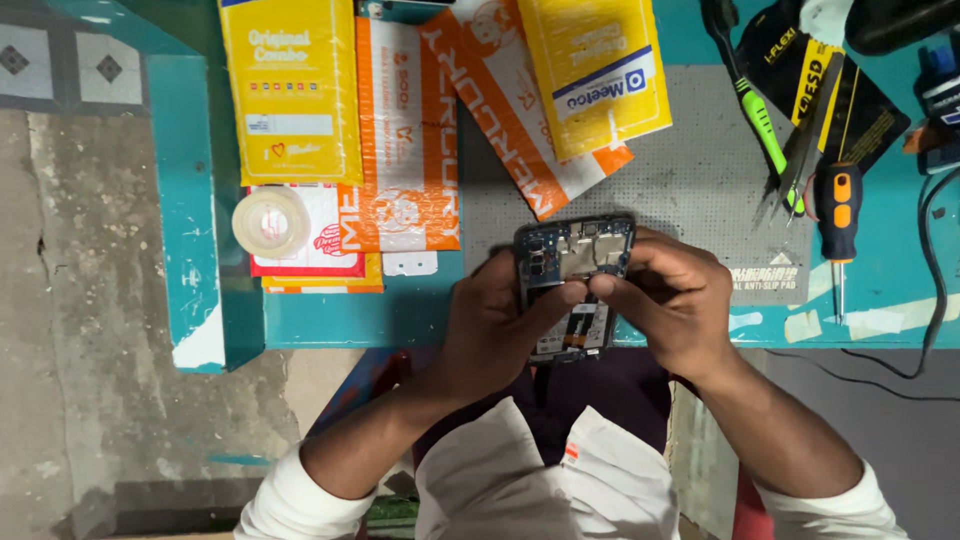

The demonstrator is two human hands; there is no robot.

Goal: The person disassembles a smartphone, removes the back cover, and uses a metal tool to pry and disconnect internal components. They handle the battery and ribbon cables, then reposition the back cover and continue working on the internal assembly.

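Floor [90,300] of cracked concrete beside a teal bench [200,200] carrying a grey mat [690,170], packets [290,90], tape roll [271,222] and screwdriver [838,205]. Opened phone [573,280] at bench edge, grasped by left hand [495,320] and right hand [670,300], fingertips pinching at its middle.

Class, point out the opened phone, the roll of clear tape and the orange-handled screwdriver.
Opened black phone [575,250], head view: exposed circuit board.
Clear tape roll [271,222], head view: its rim.
Orange-handled screwdriver [838,205], head view: its handle.
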